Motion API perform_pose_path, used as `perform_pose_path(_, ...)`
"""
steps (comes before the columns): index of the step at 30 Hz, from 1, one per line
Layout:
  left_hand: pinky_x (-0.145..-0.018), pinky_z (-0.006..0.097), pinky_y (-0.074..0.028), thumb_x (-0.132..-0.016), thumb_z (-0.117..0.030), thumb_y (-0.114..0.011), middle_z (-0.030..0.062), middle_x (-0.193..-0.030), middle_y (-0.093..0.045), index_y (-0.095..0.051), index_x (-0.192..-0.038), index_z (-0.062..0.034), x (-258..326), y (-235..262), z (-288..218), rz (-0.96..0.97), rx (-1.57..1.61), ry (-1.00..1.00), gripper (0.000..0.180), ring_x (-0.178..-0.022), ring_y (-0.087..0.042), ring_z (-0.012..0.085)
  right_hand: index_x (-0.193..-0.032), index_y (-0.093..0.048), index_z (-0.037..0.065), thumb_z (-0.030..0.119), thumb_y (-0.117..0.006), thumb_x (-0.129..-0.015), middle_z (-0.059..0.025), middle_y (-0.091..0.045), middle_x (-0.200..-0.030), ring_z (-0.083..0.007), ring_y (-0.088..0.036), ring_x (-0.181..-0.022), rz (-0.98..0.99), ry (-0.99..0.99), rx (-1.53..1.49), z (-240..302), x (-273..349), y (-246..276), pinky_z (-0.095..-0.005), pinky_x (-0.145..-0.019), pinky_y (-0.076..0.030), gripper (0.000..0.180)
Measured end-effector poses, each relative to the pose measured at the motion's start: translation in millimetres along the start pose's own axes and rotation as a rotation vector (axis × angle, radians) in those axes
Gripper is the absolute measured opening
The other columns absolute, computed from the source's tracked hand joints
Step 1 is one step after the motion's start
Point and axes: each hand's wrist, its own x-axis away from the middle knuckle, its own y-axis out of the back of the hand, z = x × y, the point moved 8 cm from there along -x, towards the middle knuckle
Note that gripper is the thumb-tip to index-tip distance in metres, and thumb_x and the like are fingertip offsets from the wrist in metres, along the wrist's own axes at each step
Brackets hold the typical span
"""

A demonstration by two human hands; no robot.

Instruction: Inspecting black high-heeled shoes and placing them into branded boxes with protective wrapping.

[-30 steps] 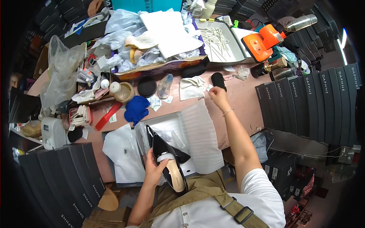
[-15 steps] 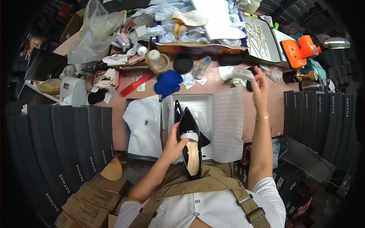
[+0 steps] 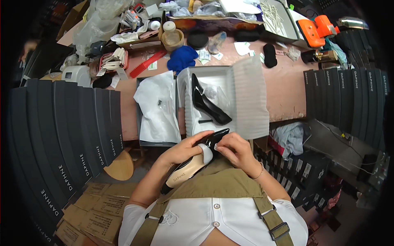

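A glossy black pointed shoe (image 3: 186, 170) with a beige insole lies slantwise over my lap, toe pointing away to the right. My left hand (image 3: 183, 148) is closed around its front part, beside white padding (image 3: 206, 154) in the opening. My right hand (image 3: 239, 152) presses against the shoe's side near the toe, fingers pinched on a small white wad that mostly hides under them. Beyond my hands, the matching black pump (image 3: 208, 104) rests on its side in an open shoebox (image 3: 186, 119) with white lining paper (image 3: 250, 98).
The box lid (image 3: 158, 144) with white tissue (image 3: 158, 108) sits left of the shoebox. Farther back are a blue cloth (image 3: 182, 57), a red comb (image 3: 147, 64), a black brush-like pad (image 3: 269, 55) and an orange device (image 3: 314, 33). Dark shoeboxes (image 3: 74, 127) (image 3: 347, 92) line both sides.
My right hand has come back from the far right of the table to the shoe. The shoe has been drawn nearer and tilted, toe now to the right. The view has shifted downward.
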Motion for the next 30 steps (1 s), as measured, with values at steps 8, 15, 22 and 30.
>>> perform_pose_path(8, -0.093, 0.033, -0.044, -0.075, 0.0, -0.054, 0.0159, -0.114, -0.058, -0.048, -0.126, 0.0009, 4, -1, -25, -0.087, -0.663, -0.131, 0.052, -0.105, -0.057, 0.0243, -0.095, -0.066, 0.011, 0.009, -0.061, -0.072, -0.0025, -0.056, -0.084, -0.0201, -0.053, -0.075, 0.017, 0.269, 0.486, 20, 38, -23, -0.0321, -0.064, -0.042, 0.023)
perform_pose_path(15, -0.093, 0.035, -0.045, -0.073, 0.001, -0.053, 0.0188, -0.112, -0.06, -0.05, -0.124, 0.0013, 7, 1, -23, -0.139, -0.619, -0.165, 0.051, -0.105, -0.059, 0.029, -0.09, -0.063, 0.012, 0.013, -0.057, -0.075, 0.0001, -0.055, -0.082, -0.0177, -0.051, -0.08, 0.037, 0.28, 0.594, 26, 17, -33, -0.0317, -0.067, -0.036, 0.017)
perform_pose_path(22, -0.092, 0.033, -0.045, -0.074, 0.001, -0.053, 0.0183, -0.115, -0.06, -0.05, -0.124, 0.0015, 6, 6, -20, -0.165, -0.577, -0.152, 0.051, -0.105, -0.06, 0.0262, -0.086, -0.064, 0.012, 0.01, -0.063, -0.071, 0.0002, -0.055, -0.08, -0.0183, -0.052, -0.077, -0.051, 0.281, 0.628, 24, 4, -25, -0.0325, -0.067, -0.035, 0.015)
perform_pose_path(30, -0.093, 0.034, -0.045, -0.075, -0.002, -0.055, 0.019, -0.117, -0.06, -0.051, -0.125, 0.001, 7, 5, -20, -0.195, -0.62, -0.155, 0.051, -0.109, -0.059, 0.0281, -0.082, -0.061, 0.011, 0.007, -0.061, -0.072, -0.0027, -0.053, -0.079, -0.0222, -0.05, -0.076, -0.062, 0.228, 0.64, 22, -2, -26, -0.0352, -0.066, -0.035, 0.011)
